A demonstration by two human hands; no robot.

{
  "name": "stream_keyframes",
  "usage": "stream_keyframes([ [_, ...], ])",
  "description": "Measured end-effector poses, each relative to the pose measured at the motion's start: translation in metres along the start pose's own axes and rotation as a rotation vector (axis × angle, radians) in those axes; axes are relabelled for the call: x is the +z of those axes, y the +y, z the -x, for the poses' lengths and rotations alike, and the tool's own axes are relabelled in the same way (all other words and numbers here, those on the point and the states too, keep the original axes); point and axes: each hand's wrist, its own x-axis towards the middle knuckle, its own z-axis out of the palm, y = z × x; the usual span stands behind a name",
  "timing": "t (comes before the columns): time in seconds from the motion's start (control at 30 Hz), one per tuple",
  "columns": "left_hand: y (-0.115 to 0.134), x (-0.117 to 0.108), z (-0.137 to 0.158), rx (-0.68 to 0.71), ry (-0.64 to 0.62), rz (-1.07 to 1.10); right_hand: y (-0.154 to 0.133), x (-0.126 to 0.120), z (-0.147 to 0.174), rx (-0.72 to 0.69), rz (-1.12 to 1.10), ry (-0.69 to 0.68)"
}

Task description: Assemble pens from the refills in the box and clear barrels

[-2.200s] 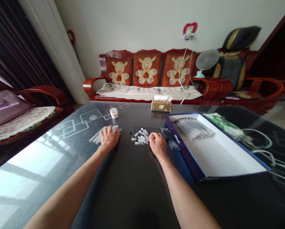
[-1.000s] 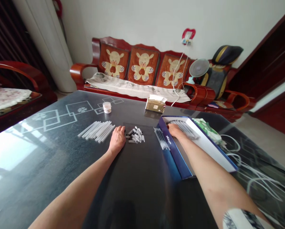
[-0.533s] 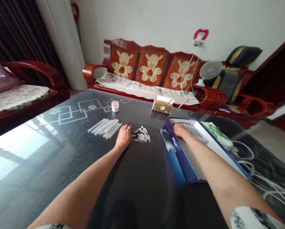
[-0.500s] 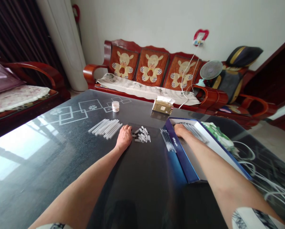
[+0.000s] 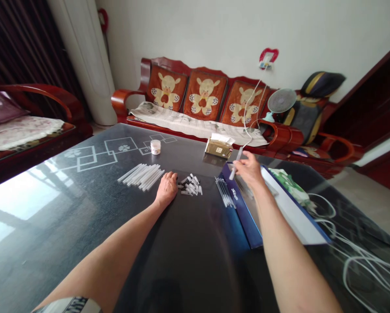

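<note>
My right hand [image 5: 249,170] is raised over the near-left wall of the blue box [image 5: 245,219], pinching a whitish translucent pen [image 5: 236,163] held almost upright. My left hand [image 5: 167,188] rests on the dark table with fingers curled; what it holds, if anything, is hidden. Touching or just beside its fingertips is a heap of white and black pen caps [image 5: 191,186]. To its left, clear pen barrels [image 5: 142,176] lie side by side. A row of dark-tipped pen refills [image 5: 225,192] lies against the box's outer left side. More pens inside the box are partly hidden by my right hand.
A gold tissue box [image 5: 218,147] and a small white round jar [image 5: 155,147] stand further back. Right of the blue box lie a green-and-white packet [image 5: 291,187] and loose white cables [image 5: 361,252]. A wooden sofa [image 5: 195,126] stands beyond the table [image 5: 188,243].
My right hand has come up out of the box, moving away from me, with a pen between its fingers. My left hand stays by the caps. The view has shifted slightly.
</note>
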Motion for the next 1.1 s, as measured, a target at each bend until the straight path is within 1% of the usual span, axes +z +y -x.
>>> stream_keyframes([
  [0.07, -0.003, 0.004, 0.000, 0.011, 0.028, 0.011, -0.008, 0.030, 0.029, 0.059, -0.310, -0.122],
  [0.13, -0.006, 0.009, 0.000, 0.029, 0.078, 0.035, -0.008, 0.059, 0.056, 0.128, -0.496, -0.217],
  [0.2, -0.010, 0.012, 0.001, 0.054, 0.152, 0.087, -0.002, 0.079, 0.075, 0.182, -0.615, -0.247],
  [0.3, -0.009, 0.007, 0.004, 0.046, 0.264, 0.184, 0.010, 0.091, 0.091, 0.244, -0.693, -0.244],
  [0.37, 0.000, -0.003, 0.008, 0.048, 0.287, 0.221, 0.014, 0.093, 0.097, 0.258, -0.701, -0.241],
  [0.43, 0.015, -0.016, 0.015, 0.148, 0.251, 0.252, 0.014, 0.096, 0.102, 0.242, -0.695, -0.230],
  [0.5, 0.032, -0.026, 0.020, 0.293, 0.139, 0.272, 0.011, 0.102, 0.107, 0.212, -0.682, -0.204],
  [0.57, 0.046, -0.033, 0.022, 0.398, 0.001, 0.262, 0.008, 0.109, 0.111, 0.182, -0.670, -0.175],
  [0.63, 0.054, -0.036, 0.021, 0.420, -0.115, 0.223, 0.005, 0.115, 0.114, 0.174, -0.661, -0.164],
  [0.7, 0.056, -0.038, 0.018, 0.398, -0.173, 0.160, 0.005, 0.118, 0.116, 0.187, -0.652, -0.159],
  [0.77, 0.054, -0.039, 0.015, 0.382, -0.165, 0.074, 0.007, 0.118, 0.116, 0.201, -0.636, -0.136],
  [0.9, 0.051, -0.034, 0.013, 0.369, -0.051, -0.057, 0.015, 0.116, 0.114, 0.179, -0.535, -0.099],
  [1.0, 0.050, -0.024, 0.013, 0.320, 0.041, -0.067, 0.021, 0.116, 0.112, 0.130, -0.409, -0.085],
  [1.1, 0.050, -0.016, 0.011, 0.314, 0.092, -0.056, 0.024, 0.117, 0.111, 0.097, -0.301, -0.074],
])
